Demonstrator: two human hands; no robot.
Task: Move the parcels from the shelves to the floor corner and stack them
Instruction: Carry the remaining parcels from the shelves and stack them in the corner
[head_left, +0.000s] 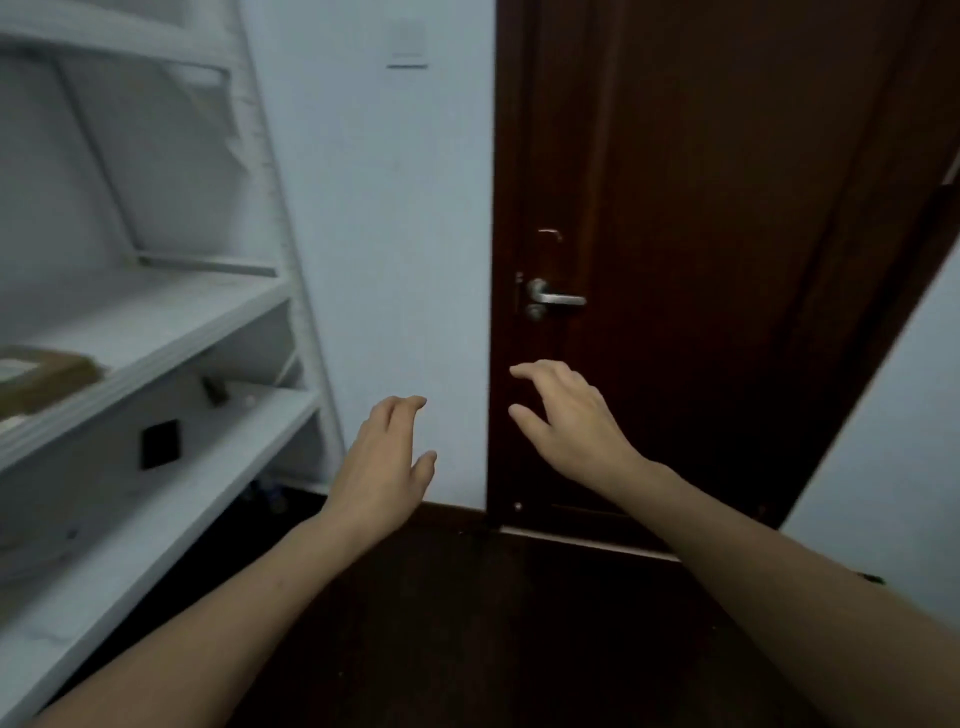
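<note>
A brown cardboard parcel (44, 382) with a white label lies on the middle board of the white shelf unit (171, 332) at the far left. My left hand (382, 462) is held out in front of the pale wall, fingers apart and holding nothing. My right hand (566, 415) hovers in front of the dark door, below its handle, fingers spread and curled, also holding nothing. Both hands are well to the right of the shelves and apart from the parcel.
A dark brown door (701, 260) with a metal lever handle (553, 298) stands ahead. The floor (467, 623) is dark wood. A small black object (160, 443) and small items sit on the lower shelf board. A wall switch (408, 39) is high up.
</note>
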